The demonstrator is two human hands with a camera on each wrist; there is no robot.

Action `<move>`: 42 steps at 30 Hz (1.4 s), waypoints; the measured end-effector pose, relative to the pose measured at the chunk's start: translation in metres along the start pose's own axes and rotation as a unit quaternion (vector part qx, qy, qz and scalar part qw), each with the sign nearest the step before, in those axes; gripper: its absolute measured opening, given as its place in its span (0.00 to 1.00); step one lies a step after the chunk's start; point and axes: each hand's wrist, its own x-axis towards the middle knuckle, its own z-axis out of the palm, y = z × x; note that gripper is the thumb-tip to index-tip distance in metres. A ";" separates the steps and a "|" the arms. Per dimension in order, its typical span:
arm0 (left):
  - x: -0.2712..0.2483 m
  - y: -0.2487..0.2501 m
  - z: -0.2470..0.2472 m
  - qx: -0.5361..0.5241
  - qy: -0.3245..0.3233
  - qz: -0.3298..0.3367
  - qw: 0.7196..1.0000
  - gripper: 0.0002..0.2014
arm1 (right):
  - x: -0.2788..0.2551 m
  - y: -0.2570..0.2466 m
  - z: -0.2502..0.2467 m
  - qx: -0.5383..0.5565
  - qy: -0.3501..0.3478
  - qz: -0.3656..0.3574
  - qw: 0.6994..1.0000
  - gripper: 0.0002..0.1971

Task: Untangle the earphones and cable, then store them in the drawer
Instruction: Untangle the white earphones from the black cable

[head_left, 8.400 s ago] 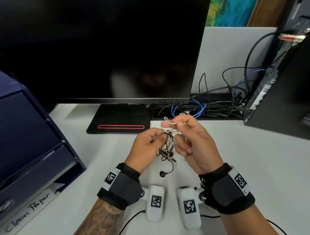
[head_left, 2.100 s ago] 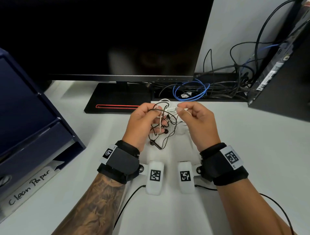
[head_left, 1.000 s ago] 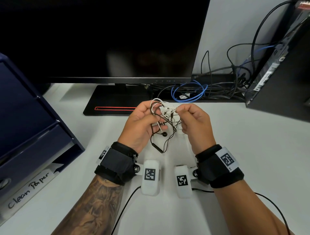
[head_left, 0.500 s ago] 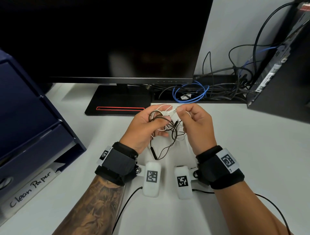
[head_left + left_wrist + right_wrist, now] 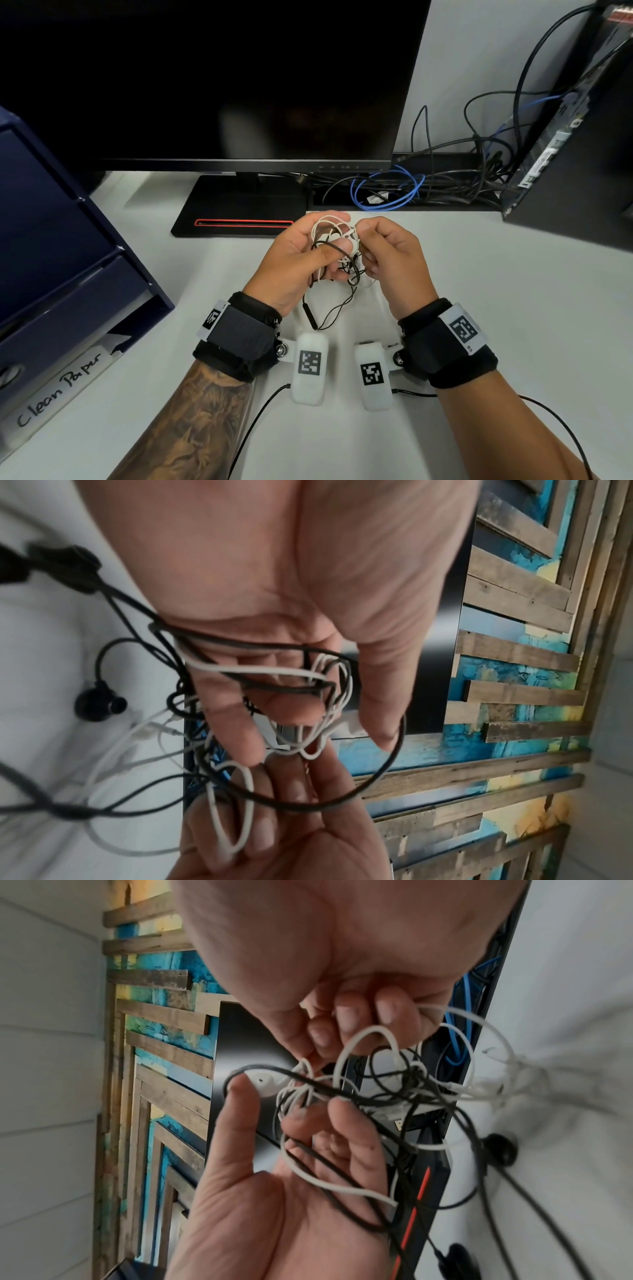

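Above the white table (image 5: 496,308), right in front of the monitor stand (image 5: 239,209), the tangle is up in the air between both hands. Black earphones (image 5: 320,253) and a thin white cable (image 5: 334,224) are knotted together, loops crossing every which way. The left hand (image 5: 294,262) cradles the bundle in its palm, fingers curled, black and white strands draped across them, thumb pressed on top, so that grip is closed on the tangle. The right hand (image 5: 392,263) comes in from the other side, touching fingertip to fingertip, its thumb and forefinger pinching a white strand at the top of the knot; the other fingers are curled in tight. From the right wrist view a white plug end (image 5: 265,1083) sits just beside the left forefinger. One black earbud (image 5: 99,704) dangles free below the left hand, and the black inline remote (image 5: 310,317) hangs down toward the table between the two wrists.

Further out, the dark monitor (image 5: 205,82) fills the back. The navy drawer unit (image 5: 61,246) sits well off to the left, with a "Clean Paper" label (image 5: 60,394) at its foot. Back right, a blue network cable (image 5: 387,192) coils among black leads beside a black computer tower (image 5: 582,164).
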 end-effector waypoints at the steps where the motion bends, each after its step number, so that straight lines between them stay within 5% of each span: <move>1: 0.000 0.000 -0.001 -0.001 0.003 0.002 1.000 0.15 | 0.000 0.001 0.000 0.002 -0.002 0.005 1.000 0.13; 8: 0.000 0.002 0.000 -0.002 0.014 0.011 1.000 0.13 | 0.001 0.002 0.002 0.014 0.001 0.016 1.000 0.15; 17: 0.002 -0.001 -0.004 -0.048 0.041 -0.001 0.998 0.06 | 0.001 0.004 -0.002 -0.011 0.007 -0.055 0.998 0.08; 23: 0.001 0.001 -0.003 -0.009 0.064 0.014 0.998 0.12 | 0.000 0.004 0.000 -0.003 0.028 -0.072 0.997 0.05; 32: 0.003 -0.003 0.000 -0.005 0.147 0.052 0.988 0.02 | 0.002 0.003 0.001 0.030 0.039 -0.102 0.994 0.10; 42: 0.001 -0.002 0.000 0.038 0.065 0.046 0.996 0.09 | 0.001 0.006 0.000 -0.021 0.029 -0.095 0.995 0.08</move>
